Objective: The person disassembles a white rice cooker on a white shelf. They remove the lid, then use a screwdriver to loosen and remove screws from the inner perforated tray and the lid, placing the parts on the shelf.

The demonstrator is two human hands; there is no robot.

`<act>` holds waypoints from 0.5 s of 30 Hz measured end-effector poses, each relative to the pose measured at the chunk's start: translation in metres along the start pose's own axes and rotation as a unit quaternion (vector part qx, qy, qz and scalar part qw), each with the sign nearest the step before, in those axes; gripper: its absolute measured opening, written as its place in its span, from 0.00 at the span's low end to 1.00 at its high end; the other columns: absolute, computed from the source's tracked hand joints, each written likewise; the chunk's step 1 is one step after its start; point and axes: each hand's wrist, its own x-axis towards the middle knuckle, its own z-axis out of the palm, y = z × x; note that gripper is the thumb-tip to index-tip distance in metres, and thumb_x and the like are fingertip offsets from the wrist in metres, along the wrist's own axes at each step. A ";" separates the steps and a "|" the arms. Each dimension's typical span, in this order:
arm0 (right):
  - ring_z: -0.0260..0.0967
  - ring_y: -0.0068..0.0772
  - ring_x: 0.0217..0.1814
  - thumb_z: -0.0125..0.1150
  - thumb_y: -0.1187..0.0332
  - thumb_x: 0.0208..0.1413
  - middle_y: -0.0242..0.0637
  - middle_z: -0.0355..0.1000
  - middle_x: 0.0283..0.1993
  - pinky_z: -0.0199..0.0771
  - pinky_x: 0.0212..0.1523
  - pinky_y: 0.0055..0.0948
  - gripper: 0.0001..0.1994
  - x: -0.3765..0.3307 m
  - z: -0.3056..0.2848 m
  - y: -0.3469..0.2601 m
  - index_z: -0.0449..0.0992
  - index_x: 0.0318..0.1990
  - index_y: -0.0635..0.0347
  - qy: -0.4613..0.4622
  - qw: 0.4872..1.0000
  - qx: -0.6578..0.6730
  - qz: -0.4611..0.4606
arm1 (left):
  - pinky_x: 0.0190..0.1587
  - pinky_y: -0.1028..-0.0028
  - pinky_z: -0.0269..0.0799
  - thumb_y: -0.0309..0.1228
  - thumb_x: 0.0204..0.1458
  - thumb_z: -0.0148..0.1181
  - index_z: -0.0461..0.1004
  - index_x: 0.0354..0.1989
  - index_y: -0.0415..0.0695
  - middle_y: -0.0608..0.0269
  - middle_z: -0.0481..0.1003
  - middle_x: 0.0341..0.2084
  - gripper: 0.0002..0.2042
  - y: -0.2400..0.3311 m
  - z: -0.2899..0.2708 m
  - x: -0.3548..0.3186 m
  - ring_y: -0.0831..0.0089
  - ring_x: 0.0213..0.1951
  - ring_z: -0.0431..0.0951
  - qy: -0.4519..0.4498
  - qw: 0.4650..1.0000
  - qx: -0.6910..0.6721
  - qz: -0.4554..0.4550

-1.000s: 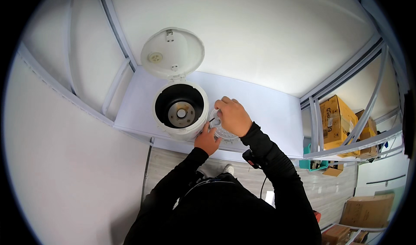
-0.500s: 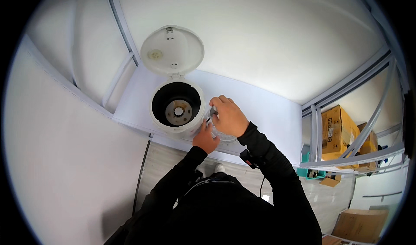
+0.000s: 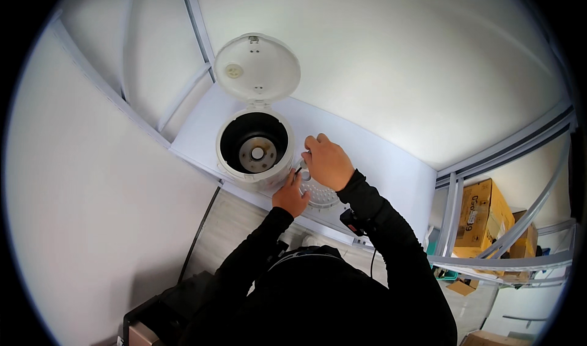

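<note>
A white rice cooker (image 3: 255, 184) stands on the white table with its lid (image 3: 260, 71) raised; no inner pot sits inside, and the metal heating plate (image 3: 247, 156) shows. Just right of the cooker, my right hand (image 3: 330, 165) is closed around a grey-handled screwdriver (image 3: 304, 163), its thin dark shaft pointing down toward the left. My left hand (image 3: 290, 197) rests by the cooker's side, index finger stretched toward the shaft's tip and thumb apart. What the tip meets is hidden. A clear steamer tray (image 3: 321, 195) with many holes lies beneath my right wrist.
The white table (image 3: 379, 156) reaches right to a metal frame (image 3: 451, 214). Beyond it stand cardboard boxes (image 3: 483, 217) and a teal bin (image 3: 447, 274). A white panel (image 3: 104, 193) borders the left. A dark box-shaped object (image 3: 162, 312) stands low at the left.
The view has shifted slightly. My right hand has tilted and moved a little right of the cooker, uncovering more of the clear tray. My left hand stays in nearly the same place.
</note>
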 end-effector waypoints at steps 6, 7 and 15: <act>0.74 0.56 0.38 0.64 0.68 0.57 0.48 0.70 0.41 0.75 0.41 0.48 0.13 0.003 -0.010 -0.006 0.71 0.46 0.60 0.016 0.999 0.034 -0.018 | 0.56 0.59 0.76 0.44 0.57 0.60 0.61 0.72 0.43 0.55 0.57 0.75 0.35 -0.004 0.007 -0.001 0.58 0.62 0.75 0.026 1.000 -0.004 0.002; 0.74 0.56 0.39 0.63 0.67 0.57 0.49 0.70 0.41 0.75 0.41 0.48 0.13 0.003 -0.013 -0.010 0.71 0.46 0.61 -0.018 0.999 0.027 0.027 | 0.57 0.59 0.76 0.44 0.57 0.60 0.61 0.72 0.43 0.55 0.57 0.75 0.35 -0.006 0.008 -0.001 0.58 0.62 0.75 0.025 1.000 -0.002 0.000; 0.75 0.59 0.39 0.62 0.69 0.57 0.51 0.71 0.39 0.76 0.41 0.50 0.12 0.008 -0.009 0.002 0.71 0.46 0.62 0.019 0.994 0.084 -0.063 | 0.58 0.61 0.75 0.44 0.57 0.59 0.62 0.72 0.44 0.57 0.58 0.74 0.35 -0.005 0.010 -0.001 0.59 0.63 0.74 0.039 0.999 -0.004 0.007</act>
